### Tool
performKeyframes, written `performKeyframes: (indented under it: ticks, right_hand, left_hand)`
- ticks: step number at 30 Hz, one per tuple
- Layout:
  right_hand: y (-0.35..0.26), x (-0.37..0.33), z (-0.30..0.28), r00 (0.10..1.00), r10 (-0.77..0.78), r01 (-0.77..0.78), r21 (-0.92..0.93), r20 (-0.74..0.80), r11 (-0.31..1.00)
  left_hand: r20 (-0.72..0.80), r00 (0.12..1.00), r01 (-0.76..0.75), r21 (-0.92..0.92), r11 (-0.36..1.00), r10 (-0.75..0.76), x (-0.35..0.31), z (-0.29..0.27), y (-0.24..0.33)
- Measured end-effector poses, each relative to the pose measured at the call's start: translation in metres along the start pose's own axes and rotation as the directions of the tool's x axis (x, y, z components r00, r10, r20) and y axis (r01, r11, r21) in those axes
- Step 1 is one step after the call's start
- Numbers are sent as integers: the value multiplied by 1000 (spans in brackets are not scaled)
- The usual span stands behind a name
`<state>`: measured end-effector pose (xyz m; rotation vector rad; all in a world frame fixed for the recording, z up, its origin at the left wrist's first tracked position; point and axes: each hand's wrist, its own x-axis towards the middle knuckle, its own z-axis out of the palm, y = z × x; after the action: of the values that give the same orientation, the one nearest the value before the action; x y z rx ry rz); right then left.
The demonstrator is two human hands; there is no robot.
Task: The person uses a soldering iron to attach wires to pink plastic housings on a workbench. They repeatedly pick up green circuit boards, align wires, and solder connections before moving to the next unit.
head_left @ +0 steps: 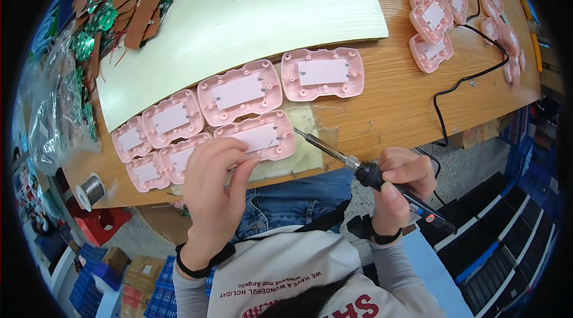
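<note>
My right hand point(401, 190) grips a black soldering iron point(325, 147) by its handle, the bare tip pointing up and left. That tip is close to the right end of a pink plastic housing point(283, 151) with a pale rectangular panel. Over this same housing, my left hand point(213, 190) is closed in a pinch on a thin strand of solder wire point(268, 148). Its fingers cover part of the panel and the neighbouring housing point(170, 161). Small metal terminals show at the panel's end. Whether tip and terminal touch, I cannot tell.
More pink housings point(322, 86) lie in two rows along a white board point(250, 8). Brown strips and green circuit boards point(140, 11) pile up far left, beside clear plastic bags point(57, 121). A solder spool point(91, 191) stands at the left edge. A black cord point(439, 106) crosses the right side near stacked pink parts point(431, 17).
</note>
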<state>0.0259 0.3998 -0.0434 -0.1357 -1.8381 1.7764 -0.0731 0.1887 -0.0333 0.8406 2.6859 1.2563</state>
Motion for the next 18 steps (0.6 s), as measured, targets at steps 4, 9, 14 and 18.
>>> performKeyframes:
  ticks: [4,9,14,18]
  right_hand:
    - [3,-3,9,999,-31,32,-55,18,998]
    - [7,-2,16,996,-84,86,-102,25,991]
    - [6,1,18,996,-66,72,-118,55,990]
    - [10,3,18,993,-105,111,-116,59,987]
  left_hand:
    - [-25,999,-34,28,999,35,0,7,-4]
    - [-18,999,-47,7,999,47,4,10,-10]
    - [-7,1000,-20,0,1000,20,3,11,-9]
    - [-9,1000,-13,-4,1000,13,4,12,-9]
